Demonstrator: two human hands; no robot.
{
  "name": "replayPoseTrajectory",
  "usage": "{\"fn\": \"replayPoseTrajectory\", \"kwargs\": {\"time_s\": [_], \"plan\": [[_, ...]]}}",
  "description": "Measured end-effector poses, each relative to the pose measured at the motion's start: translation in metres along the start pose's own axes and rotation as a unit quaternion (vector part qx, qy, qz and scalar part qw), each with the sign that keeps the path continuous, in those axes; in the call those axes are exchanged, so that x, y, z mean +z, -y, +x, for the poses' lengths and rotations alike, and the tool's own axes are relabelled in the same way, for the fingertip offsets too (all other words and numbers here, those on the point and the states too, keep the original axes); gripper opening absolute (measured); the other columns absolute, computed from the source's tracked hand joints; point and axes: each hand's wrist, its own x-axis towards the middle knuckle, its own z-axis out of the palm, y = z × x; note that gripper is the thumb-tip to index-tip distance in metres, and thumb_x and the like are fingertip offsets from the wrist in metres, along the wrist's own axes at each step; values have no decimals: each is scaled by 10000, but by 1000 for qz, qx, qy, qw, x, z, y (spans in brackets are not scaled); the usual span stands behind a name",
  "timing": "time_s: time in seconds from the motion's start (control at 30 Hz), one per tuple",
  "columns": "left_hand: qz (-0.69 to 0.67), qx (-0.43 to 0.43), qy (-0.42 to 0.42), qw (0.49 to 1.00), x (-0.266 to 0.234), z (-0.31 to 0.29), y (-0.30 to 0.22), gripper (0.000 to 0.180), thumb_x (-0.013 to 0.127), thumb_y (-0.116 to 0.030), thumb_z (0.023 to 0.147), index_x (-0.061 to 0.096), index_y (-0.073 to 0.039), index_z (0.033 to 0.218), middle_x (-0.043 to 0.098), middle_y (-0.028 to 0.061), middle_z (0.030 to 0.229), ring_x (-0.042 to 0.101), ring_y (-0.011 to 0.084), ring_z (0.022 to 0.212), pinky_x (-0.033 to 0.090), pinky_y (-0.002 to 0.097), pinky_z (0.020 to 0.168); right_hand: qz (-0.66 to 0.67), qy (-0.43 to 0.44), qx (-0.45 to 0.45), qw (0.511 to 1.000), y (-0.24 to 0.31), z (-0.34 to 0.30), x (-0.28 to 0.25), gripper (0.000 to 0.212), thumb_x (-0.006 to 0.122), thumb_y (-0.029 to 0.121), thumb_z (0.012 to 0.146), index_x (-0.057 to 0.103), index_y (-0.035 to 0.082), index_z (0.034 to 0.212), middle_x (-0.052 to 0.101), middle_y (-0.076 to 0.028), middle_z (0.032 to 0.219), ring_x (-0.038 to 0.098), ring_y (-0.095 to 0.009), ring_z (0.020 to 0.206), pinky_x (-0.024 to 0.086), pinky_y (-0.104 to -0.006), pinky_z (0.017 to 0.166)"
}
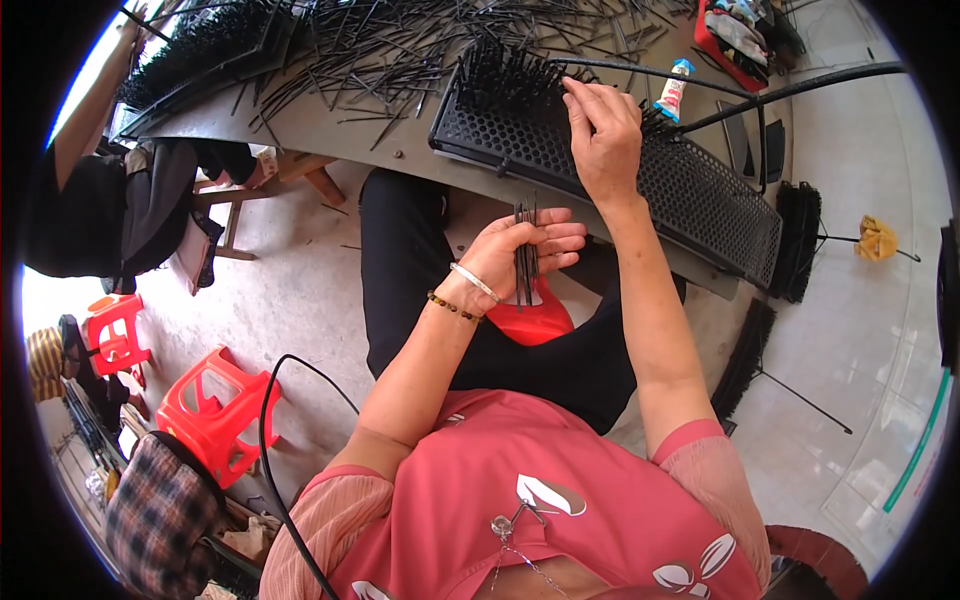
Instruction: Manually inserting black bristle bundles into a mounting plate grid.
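Note:
A small bundle of thin black rods (527,265) lies across the palm of my left hand (497,252), held under the thumb above my lap. My right hand (606,140) is over a long black perforated rack (695,200) on the table's near edge, its fingers drawn together near the holes. Whatever is between those fingertips is hidden or too thin to make out. Black rods (505,85) stand densely upright in the rack's left end, and others show behind my right hand.
Many loose black rods (370,60) lie scattered over the table (340,140). A second bristling rack (210,60) stands at the far left. A small white-and-blue packet (674,92) lies behind the rack. Red stools (215,415) stand on the floor to my left, and black brushes (797,240) on the right.

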Motion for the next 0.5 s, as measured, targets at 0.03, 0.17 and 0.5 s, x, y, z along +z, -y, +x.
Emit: {"fn": "replayPoseTrajectory", "kwargs": {"time_s": [0.03,0.17,0.5], "plan": [[-4,0,3,1000,-1,0,0,393,418,6,878,448,100,1258,550,252,1223,597,309,1084,501,398,942,6,3,-3,1000,1,0,0,200,657,93,828,687,79,1025,646,-35,965,580,-219,866,435,-319,779],[-19,5,3,1000,1,-1,-1,366,444,-23,893,459,108,1234,553,267,1207,595,329,1080,492,420,946,12,22,4,1000,6,4,-4,214,654,94,826,685,86,1037,630,-36,1033,576,-230,894,430,-325,803],[-14,-3,62,998,6,-8,-9,370,426,-40,904,457,127,1233,543,273,1219,588,333,1093,485,407,959,128,92,61,986,23,-14,-40,175,673,95,814,681,35,978,652,-67,991,596,-222,924,444,-319,829]]}}
